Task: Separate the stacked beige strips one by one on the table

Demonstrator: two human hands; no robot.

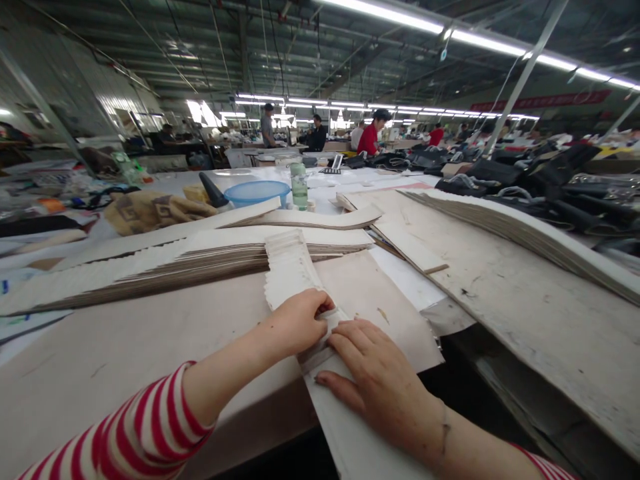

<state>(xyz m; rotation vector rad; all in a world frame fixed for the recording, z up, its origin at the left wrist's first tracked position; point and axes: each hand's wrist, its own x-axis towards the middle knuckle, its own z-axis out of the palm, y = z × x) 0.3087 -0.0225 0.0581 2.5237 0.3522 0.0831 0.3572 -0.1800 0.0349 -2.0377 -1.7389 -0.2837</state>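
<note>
A long white strip (340, 417) runs from the bottom of the view up the table, and its far part is a fanned stack of overlapping strips (290, 263). My left hand (305, 323) is closed, thumb and fingertips pinched at the strip's edge where it meets the stack. Just to the right, my right hand (377, 380) lies spread on the strip, its fingers stretched and thumb apart. Under the far end of the strips is a pale board (165, 340). The exact grip of the left fingertips is partly hidden.
Behind my hands lie layered white strips (215, 257). A blue basin (257, 193) and a green bottle (299, 187) stand farther back. At right are a large board (540, 320), more stacked strips (530, 233) and dark bundles (545, 180). A person in red (370, 138) is beyond.
</note>
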